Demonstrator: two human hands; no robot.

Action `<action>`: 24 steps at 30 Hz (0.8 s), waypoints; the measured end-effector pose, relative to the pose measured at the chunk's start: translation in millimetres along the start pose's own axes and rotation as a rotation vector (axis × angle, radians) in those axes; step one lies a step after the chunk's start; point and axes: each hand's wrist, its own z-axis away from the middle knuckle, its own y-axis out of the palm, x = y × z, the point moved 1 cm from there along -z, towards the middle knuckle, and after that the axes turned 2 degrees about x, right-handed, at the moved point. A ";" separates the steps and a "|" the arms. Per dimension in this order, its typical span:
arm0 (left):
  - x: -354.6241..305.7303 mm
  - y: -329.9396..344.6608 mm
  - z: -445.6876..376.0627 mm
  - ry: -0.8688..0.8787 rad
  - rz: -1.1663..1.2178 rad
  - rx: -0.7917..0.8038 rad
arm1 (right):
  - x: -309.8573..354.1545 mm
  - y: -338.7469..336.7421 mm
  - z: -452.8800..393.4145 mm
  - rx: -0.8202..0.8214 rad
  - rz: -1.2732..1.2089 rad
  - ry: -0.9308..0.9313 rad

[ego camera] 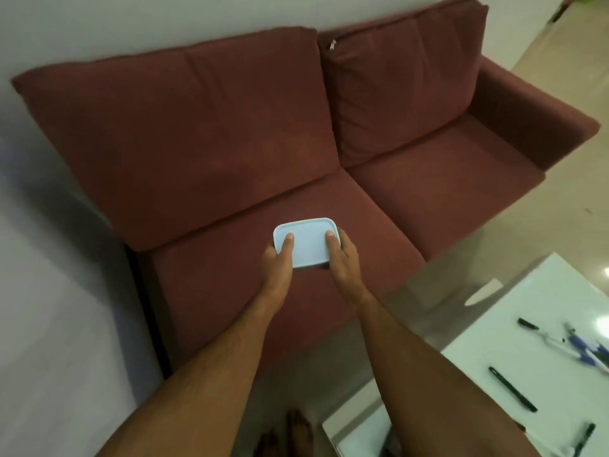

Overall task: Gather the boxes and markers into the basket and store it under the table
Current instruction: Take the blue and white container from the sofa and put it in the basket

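Observation:
A small white box with a lid (pixel 308 242) is over the left seat cushion of a dark red sofa (pixel 230 133). My left hand (pixel 278 258) grips its left side, thumb on the lid. My right hand (pixel 341 255) grips its right side, thumb on top as well. Whether the box rests on the cushion or is lifted off it cannot be told. Several markers lie on the white table (pixel 494 341) at the lower right: a black marker (pixel 512 389), another black marker (pixel 527 323), a blue and white marker (pixel 590 354). No basket is in view.
The sofa stands against a pale wall, armrest at the right. The white table's corner reaches toward the sofa, with a strip of tiled floor (pixel 461 268) between them. My bare feet (pixel 286 433) show at the bottom edge.

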 end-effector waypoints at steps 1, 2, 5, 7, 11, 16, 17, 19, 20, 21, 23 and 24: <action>7.2 0.9 10.9 -0.003 -0.003 0.003 | -3.6 -4.6 12.5 0.000 -0.002 0.002; 15.3 2.8 25.1 -0.009 -0.018 0.009 | -9.2 -10.4 27.2 -0.001 -0.005 0.011; 43.8 13.9 66.1 -0.024 -0.033 0.013 | -25.4 -32.9 69.7 -0.002 -0.009 0.035; 64.8 23.5 92.3 -0.042 -0.032 0.020 | -37.8 -51.0 96.9 -0.020 -0.006 0.045; 110.4 49.6 144.4 -0.061 -0.076 0.048 | -68.5 -98.3 148.3 -0.099 0.001 0.073; 159.1 103.4 221.0 -0.085 -0.107 0.082 | -116.0 -176.8 206.9 -0.127 0.002 0.154; 172.2 115.4 239.9 -0.098 -0.096 0.079 | -126.1 -194.8 220.5 -0.123 0.021 0.153; 197.4 139.6 278.7 -0.120 -0.070 0.083 | -145.1 -231.6 246.5 -0.121 0.085 0.143; 210.4 152.2 298.3 -0.135 -0.072 0.085 | -153.3 -251.2 260.2 -0.112 0.111 0.140; 223.1 163.3 312.7 -0.135 -0.066 0.081 | -160.3 -267.4 270.6 -0.102 0.122 0.131; 241.2 189.6 348.0 -0.139 -0.071 0.060 | -172.3 -303.4 295.9 -0.089 0.152 0.132; 248.9 200.8 364.3 -0.147 -0.087 0.055 | -177.5 -320.4 308.2 -0.090 0.170 0.137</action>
